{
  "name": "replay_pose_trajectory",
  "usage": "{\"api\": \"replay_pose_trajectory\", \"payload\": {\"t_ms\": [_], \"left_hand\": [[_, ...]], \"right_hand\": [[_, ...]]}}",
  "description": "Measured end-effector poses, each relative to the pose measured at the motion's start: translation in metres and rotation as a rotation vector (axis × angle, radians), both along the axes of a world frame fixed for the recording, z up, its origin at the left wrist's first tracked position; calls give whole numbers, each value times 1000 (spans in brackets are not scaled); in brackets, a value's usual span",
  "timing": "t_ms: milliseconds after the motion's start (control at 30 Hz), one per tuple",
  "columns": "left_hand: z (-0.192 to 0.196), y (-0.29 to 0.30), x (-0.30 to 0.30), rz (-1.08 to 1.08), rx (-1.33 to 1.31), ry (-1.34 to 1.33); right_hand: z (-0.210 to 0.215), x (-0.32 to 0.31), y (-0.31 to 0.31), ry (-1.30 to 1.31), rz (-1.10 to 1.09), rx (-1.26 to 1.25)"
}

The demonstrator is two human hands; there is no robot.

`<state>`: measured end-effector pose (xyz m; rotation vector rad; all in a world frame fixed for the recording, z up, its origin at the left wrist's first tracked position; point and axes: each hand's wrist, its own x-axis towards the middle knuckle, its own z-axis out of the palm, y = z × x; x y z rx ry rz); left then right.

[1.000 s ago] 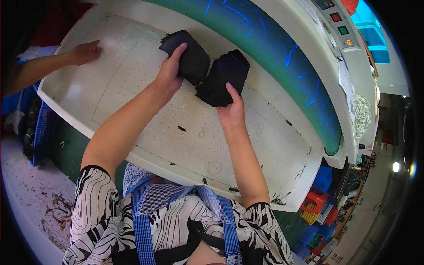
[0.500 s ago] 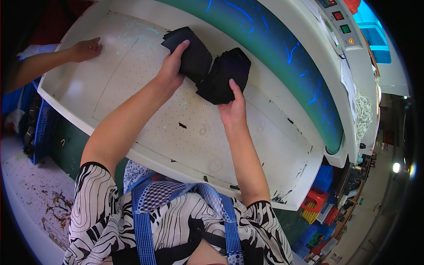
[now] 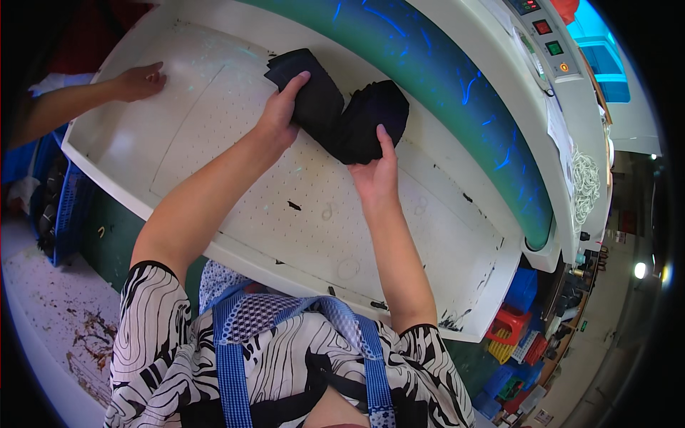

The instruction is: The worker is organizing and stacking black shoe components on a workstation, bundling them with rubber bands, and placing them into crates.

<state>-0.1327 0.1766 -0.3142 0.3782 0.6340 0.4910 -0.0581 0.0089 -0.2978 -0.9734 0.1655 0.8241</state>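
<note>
Head view: my left hand (image 3: 277, 118) grips one black fabric piece (image 3: 307, 96), my right hand (image 3: 376, 175) pinches the other black piece (image 3: 371, 121), both pieces touching on the white perforated table (image 3: 285, 235). Co-worker's hand (image 3: 139, 80) lies flat at far left.

Green roller (image 3: 457, 93) behind white perforated table (image 3: 314, 235); control buttons (image 3: 546, 39) top right; coloured crates (image 3: 514, 335) lower right.

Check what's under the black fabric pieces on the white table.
The black fabric pieces lie on the white perforated table, with the left hand and right hand gripping them. Only bare perforated surface shows around them; directly beneath is covered.
</note>
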Motion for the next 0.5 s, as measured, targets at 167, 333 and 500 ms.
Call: {"api": "replay_pose_trajectory", "payload": {"t_ms": [167,333,500], "left_hand": [[-2,7,2,-43,30,-43],[2,14,-14,-32,57,-81],[-43,0,14,13,40,-153]], "right_hand": [[1,30,18,39,-61,85],[-12,38,39,65,-49,221],[-35,54,29,-116,155,338]]}}
